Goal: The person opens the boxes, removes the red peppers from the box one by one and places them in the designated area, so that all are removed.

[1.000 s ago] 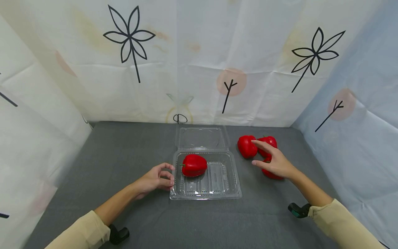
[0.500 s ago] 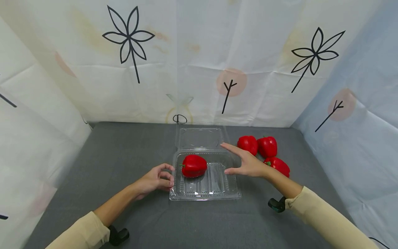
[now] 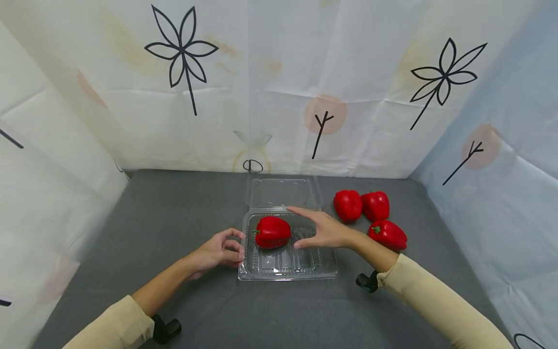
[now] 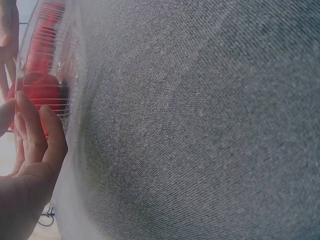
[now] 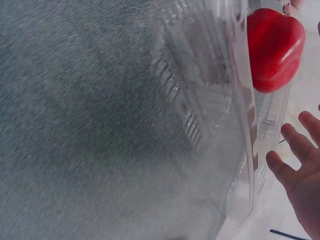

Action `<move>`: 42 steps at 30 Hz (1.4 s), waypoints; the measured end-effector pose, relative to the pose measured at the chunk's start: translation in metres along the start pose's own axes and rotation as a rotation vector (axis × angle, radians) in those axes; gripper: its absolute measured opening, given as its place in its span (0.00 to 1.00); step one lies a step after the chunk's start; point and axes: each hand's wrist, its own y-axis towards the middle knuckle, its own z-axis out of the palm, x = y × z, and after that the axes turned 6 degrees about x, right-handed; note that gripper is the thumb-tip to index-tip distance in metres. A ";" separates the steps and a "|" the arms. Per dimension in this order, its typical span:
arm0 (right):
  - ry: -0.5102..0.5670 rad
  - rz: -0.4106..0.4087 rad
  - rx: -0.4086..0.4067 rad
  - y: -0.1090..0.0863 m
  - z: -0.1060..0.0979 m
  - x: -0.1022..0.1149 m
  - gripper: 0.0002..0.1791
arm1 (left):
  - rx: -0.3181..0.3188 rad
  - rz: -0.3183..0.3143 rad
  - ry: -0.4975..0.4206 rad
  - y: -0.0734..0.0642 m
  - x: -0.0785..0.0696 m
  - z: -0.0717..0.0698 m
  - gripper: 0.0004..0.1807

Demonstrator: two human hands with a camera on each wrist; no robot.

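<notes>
A clear plastic clamshell container lies on the grey cloth, its lid folded back toward the wall. In its left half sits a red bell pepper on its side, stem to the left. My left hand grips the container's left rim; in the left wrist view its fingers curl at the wall. Over the tray's right half is my right hand, thumb and fingers spread and nothing between them, just right of the pepper. The right wrist view shows its fingers extended.
Several more peppers lie right of the container: a back-left pepper, a back-right pepper and a front pepper. A patterned white cloth wall rises behind the grey cloth.
My right hand has moved left, from beside the loose peppers to over the container, with nothing in it. My left hand stays at the rim.
</notes>
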 end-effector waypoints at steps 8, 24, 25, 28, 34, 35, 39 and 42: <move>0.042 -0.048 0.047 0.012 0.010 0.003 0.49 | 0.004 0.004 -0.001 0.000 0.000 0.000 0.28; 0.036 -0.010 0.084 0.037 0.021 0.009 0.48 | -0.001 -0.005 0.002 -0.001 -0.001 0.000 0.28; 0.038 -0.005 0.097 0.039 0.022 0.009 0.48 | -0.003 -0.006 0.000 -0.001 -0.002 0.000 0.28; 0.047 -0.002 0.134 0.041 0.025 0.010 0.47 | 0.000 -0.003 -0.006 -0.001 -0.002 0.000 0.28; 0.011 -0.015 0.132 0.045 0.029 0.011 0.43 | -0.002 0.000 -0.006 0.001 0.000 0.000 0.28; 0.004 -0.015 0.126 0.045 0.030 0.011 0.43 | -0.004 -0.003 -0.008 0.001 0.000 0.000 0.28; 0.010 -0.016 0.113 0.045 0.032 0.010 0.43 | -0.003 -0.005 -0.011 0.001 0.001 0.000 0.28; 0.020 -0.019 0.106 0.045 0.032 0.009 0.43 | 0.000 -0.005 -0.013 0.001 0.001 0.000 0.28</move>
